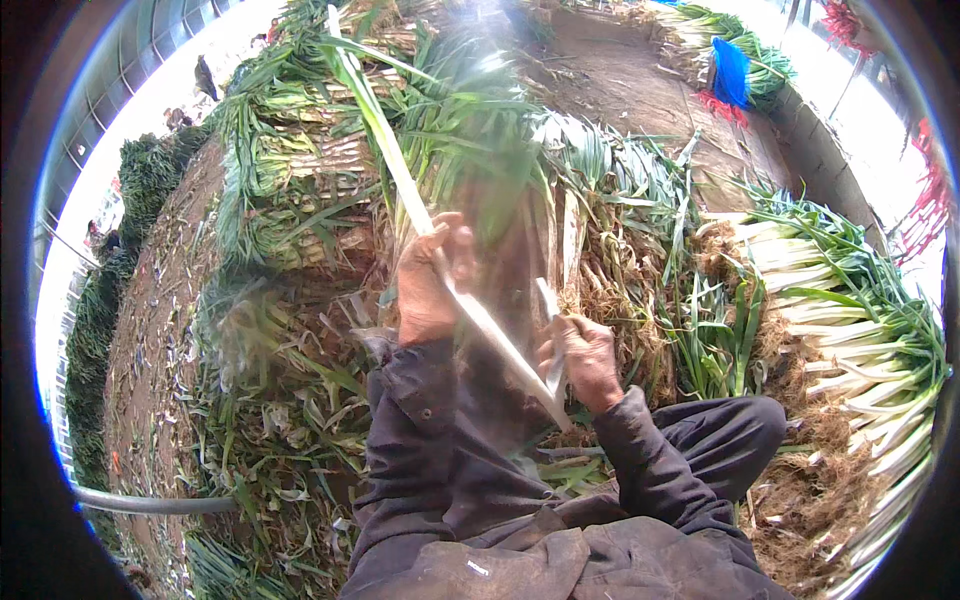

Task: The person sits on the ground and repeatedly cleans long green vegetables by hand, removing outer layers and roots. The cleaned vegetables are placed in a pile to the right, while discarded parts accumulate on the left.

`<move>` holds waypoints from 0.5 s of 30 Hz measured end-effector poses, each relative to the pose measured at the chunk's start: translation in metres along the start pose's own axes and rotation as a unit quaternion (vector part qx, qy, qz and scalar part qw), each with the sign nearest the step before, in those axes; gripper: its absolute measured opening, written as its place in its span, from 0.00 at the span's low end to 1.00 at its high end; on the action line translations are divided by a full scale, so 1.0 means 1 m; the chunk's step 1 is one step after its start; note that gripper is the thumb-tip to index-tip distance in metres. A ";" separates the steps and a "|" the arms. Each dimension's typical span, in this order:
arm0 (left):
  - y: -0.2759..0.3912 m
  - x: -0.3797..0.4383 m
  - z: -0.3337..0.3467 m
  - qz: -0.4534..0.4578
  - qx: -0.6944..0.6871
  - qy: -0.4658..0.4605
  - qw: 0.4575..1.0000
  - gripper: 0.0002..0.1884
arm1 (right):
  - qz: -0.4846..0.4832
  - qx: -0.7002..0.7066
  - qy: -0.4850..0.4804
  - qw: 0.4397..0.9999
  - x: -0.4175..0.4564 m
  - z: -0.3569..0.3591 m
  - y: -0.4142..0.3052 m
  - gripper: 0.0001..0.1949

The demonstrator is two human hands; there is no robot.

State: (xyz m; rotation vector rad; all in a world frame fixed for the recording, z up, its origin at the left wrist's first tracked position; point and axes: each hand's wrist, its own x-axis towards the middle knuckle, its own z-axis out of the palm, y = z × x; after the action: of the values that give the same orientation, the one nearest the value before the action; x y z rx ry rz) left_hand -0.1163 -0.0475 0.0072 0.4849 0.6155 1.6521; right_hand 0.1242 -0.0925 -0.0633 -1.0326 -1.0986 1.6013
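Observation:
A long green onion (pixel 487 330) slants across my lap, its green top (pixel 367 97) pointing up and left and its brown roots (pixel 574 436) low between my legs. My left hand (pixel 436 251) is wrapped around the stalk where green turns to white. Lower down, my right hand (pixel 583 356) pinches a pale strip of outer sheath (pixel 551 300), which hangs away from the white stalk and meets it near the root end. A dense heap of untrimmed green onions (pixel 577 247) with dry outer leaves lies just beyond my hands.
To my right runs a row of cleaned green onions (pixel 825 330), roots towards me. Stacked bundles (pixel 315 142) stand at the far left; stripped leaves (pixel 315 420) litter the ground beside me. A grey pipe (pixel 157 502) juts in from the left. Blue sheeting (pixel 729 71) lies at the back right.

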 end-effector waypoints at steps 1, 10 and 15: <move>0.004 0.000 -0.002 0.015 -0.001 -0.018 1.000 0.16 | 0.048 0.120 0.002 0.992 -0.003 -0.009 0.000 0.18; 0.007 -0.003 0.012 0.156 0.138 0.170 0.963 0.10 | 0.089 -0.563 -0.349 0.744 -0.079 -0.137 0.012 0.19; -0.021 -0.015 0.040 0.125 0.127 0.058 0.982 0.11 | -0.120 -0.398 -0.228 0.881 -0.057 -0.110 -0.015 0.18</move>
State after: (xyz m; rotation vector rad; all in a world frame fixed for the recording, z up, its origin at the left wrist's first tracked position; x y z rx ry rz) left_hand -0.0726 -0.0548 0.0253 0.6758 0.8876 1.8586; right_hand 0.2449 -0.1226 -0.0688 -0.9661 -2.2352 1.2114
